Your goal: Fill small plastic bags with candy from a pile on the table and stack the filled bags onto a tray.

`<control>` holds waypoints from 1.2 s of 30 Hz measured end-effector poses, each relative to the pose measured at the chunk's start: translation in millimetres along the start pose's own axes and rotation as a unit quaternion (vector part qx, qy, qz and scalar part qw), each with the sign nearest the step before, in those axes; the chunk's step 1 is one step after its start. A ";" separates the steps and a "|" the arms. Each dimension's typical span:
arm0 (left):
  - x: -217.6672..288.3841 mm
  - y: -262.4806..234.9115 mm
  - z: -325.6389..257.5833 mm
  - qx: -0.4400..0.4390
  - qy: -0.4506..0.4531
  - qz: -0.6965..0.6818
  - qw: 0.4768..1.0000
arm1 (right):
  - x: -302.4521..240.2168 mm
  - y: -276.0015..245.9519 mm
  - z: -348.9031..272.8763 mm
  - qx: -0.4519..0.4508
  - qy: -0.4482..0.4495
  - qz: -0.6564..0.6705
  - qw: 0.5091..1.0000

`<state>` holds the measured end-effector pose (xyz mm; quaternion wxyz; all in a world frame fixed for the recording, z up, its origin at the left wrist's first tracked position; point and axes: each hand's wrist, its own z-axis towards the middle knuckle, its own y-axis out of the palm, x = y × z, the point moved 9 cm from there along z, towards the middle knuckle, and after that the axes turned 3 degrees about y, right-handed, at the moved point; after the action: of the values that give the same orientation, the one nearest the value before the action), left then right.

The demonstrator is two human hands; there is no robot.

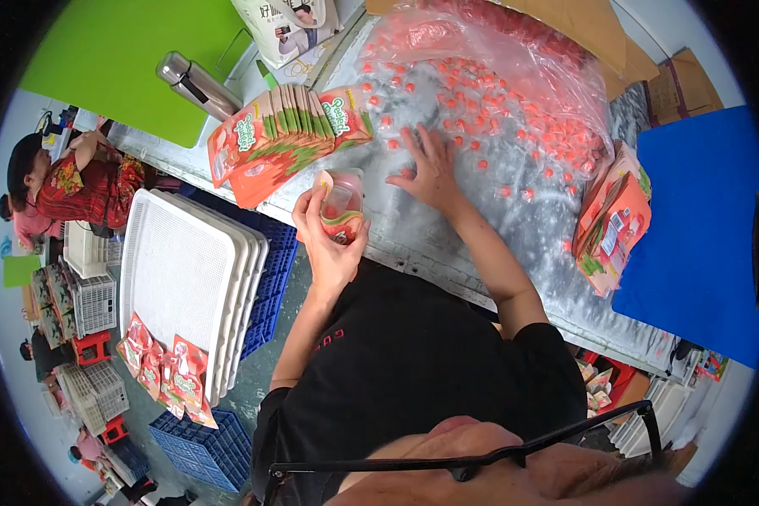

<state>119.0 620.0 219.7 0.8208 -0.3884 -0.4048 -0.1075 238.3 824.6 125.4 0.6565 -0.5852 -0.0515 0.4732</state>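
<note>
The grey, mottled tabletop (497,232) carries a crumpled clear plastic bag (548,80) at 1 o'clock and fanned pouches (291,139) at 11. At 1 o'clock, nearer the centre, the right hand (430,173) spreads its fingers apart over the surface; at 9, the left hand (331,246) is clamped around an upright pouch (342,228), red-fronted and pale-edged, its mouth gaping upward, its inside translucent. Small round red pieces (504,192) in clear wrappers lie scattered from 12 to 2.

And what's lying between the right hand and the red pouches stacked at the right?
A few small red pieces, scattered on the grey tabletop, lie between the right hand and those stacked pouches; the head view shows this.
</note>
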 end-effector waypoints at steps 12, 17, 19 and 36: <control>-3.4 2.0 -0.3 -0.009 0.005 0.001 1.000 | -20.3 26.1 30.8 -0.013 -0.089 -0.059 0.994; -4.7 4.3 -0.2 -0.014 0.004 0.003 1.000 | -7.9 51.9 40.9 -0.109 -0.084 -0.058 0.989; -7.4 2.1 -1.5 -0.010 -0.004 -0.003 1.000 | -1.0 57.0 29.0 -0.145 -0.078 -0.044 0.985; -11.1 -5.1 -3.7 -0.003 -0.003 0.003 1.000 | -19.6 -4.4 -25.8 -0.097 -0.093 0.024 0.991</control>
<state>111.4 612.4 212.8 0.8189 -0.3924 -0.4056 -0.1049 246.1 793.2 130.5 0.5773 -0.6007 -0.1438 0.5341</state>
